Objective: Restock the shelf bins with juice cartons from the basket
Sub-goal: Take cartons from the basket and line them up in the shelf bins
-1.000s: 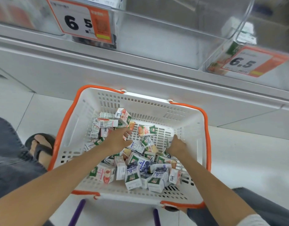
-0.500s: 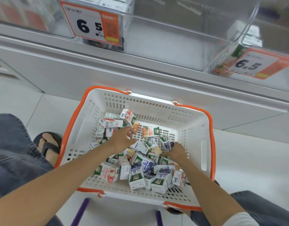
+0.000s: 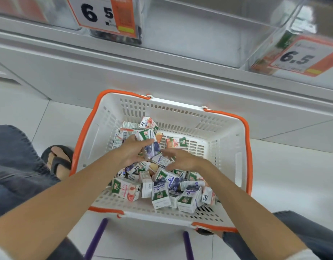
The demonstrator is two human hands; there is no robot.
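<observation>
Above the basket (image 3: 225,132), the shelf bins (image 3: 208,34) are cut off by the frame, their contents blurred. My left hand (image 3: 131,152) grips a white, green-topped blueberry carton (image 3: 150,145) over the pile (image 3: 162,188); my right hand (image 3: 182,160) rests beside it, fingers loose, holding nothing.

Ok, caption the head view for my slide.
Left hand grips a blueberry carton above the basket; right hand open over the pile.

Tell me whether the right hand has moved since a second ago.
Yes. The right hand has shifted left, away from the right wall of the basket toward its middle, near the carton the left hand holds.
</observation>
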